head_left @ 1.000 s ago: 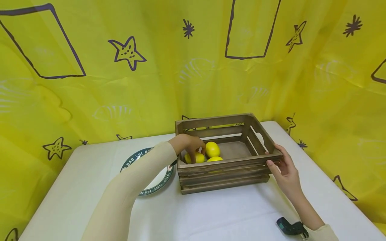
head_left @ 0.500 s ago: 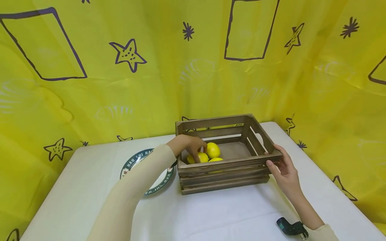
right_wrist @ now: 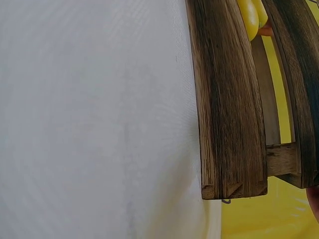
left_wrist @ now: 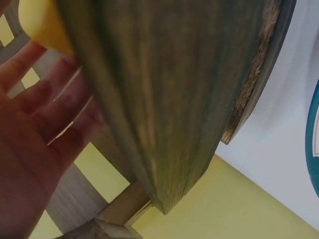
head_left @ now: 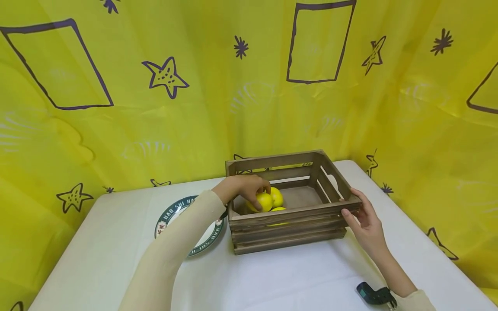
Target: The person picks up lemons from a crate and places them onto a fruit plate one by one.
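Inside a brown slatted wooden crate, my left hand holds a yellow lemon near the left end. Two more lemons lie close by: one just behind it and another, partly hidden by the front slat, in front. From the left wrist view, fingers of the left hand reach up to a lemon behind a crate slat. My right hand grips the crate's front right corner, thumb in front. Only a sliver of that hand shows in the right wrist view.
A white plate with a green lettered rim lies left of the crate, partly under my left forearm. White cloth covers the table. A yellow curtain with drawn stars hangs behind. A black device sits at my right wrist.
My left hand has shifted a little to the right inside the crate, bringing the lemon against the one behind. The right hand keeps its grip on the corner. The head view has tilted slightly up.
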Demonstrator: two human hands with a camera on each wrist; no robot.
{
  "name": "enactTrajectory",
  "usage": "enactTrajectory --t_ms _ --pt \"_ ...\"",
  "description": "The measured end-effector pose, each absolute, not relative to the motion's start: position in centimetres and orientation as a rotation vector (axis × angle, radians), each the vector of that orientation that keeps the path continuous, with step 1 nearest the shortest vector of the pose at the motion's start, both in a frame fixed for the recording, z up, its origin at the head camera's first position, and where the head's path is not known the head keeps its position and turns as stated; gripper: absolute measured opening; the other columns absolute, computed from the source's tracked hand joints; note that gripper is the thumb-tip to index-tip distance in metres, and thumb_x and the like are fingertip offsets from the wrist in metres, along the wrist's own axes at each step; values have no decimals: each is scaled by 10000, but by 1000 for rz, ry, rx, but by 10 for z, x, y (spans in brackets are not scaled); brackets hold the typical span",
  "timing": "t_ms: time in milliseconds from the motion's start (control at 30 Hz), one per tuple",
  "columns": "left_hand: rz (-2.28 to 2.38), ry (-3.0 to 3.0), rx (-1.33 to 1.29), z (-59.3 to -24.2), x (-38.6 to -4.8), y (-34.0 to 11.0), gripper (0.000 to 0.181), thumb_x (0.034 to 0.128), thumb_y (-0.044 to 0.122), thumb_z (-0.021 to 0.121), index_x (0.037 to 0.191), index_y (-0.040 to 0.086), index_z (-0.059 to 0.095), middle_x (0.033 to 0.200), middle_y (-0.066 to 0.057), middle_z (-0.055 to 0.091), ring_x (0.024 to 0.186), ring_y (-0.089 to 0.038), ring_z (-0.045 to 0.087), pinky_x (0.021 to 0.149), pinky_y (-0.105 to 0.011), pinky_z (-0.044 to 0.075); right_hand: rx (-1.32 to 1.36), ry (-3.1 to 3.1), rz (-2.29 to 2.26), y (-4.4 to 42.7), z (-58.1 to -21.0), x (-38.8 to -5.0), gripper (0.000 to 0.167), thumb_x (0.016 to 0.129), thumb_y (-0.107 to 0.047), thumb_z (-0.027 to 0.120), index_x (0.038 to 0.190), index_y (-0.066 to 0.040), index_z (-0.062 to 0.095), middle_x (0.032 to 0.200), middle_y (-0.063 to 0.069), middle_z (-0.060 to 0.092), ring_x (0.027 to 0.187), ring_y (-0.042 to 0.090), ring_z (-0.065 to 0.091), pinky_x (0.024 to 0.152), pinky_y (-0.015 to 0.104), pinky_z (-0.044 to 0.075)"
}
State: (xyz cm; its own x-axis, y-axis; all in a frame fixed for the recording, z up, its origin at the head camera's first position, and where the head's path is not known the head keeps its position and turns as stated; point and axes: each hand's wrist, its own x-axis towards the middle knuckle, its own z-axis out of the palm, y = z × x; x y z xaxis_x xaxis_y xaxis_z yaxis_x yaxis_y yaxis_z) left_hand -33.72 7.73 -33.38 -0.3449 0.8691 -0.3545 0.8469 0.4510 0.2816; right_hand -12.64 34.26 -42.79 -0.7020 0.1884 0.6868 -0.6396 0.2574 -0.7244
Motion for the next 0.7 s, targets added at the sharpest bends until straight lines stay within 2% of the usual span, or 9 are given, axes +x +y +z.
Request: enactTrajectory --t_ms 233,500,700 --pt "106 2311 1520 -334 -335 77 555 789 223 774 1267 56 548 1090 -100 630 904 -160 522 828 -259 473 328 -1897 1484 342 -427 -124 636 862 242 499 1454 61 355 1209 -35 653 1110 16 584 886 97 445" --pt "266 2329 1577 -330 -332 73 512 780 195 758 1225 61 544 1194 -125 597 1064 -234 557 894 -300 483 321 -1907 1482 341 -425 -124 637 862 241 499 1455 58 354 1201 -52 650 1094 4 587 876 94 447" --pt "334 2364 1619 -331 -332 72 516 774 229 734 1225 76 536 1173 -93 555 1016 -198 510 837 -260 462 299 -1940 1435 341 -426 -124 643 862 236 505 1458 48 353 1195 -71 643 1083 -5 578 877 88 441"
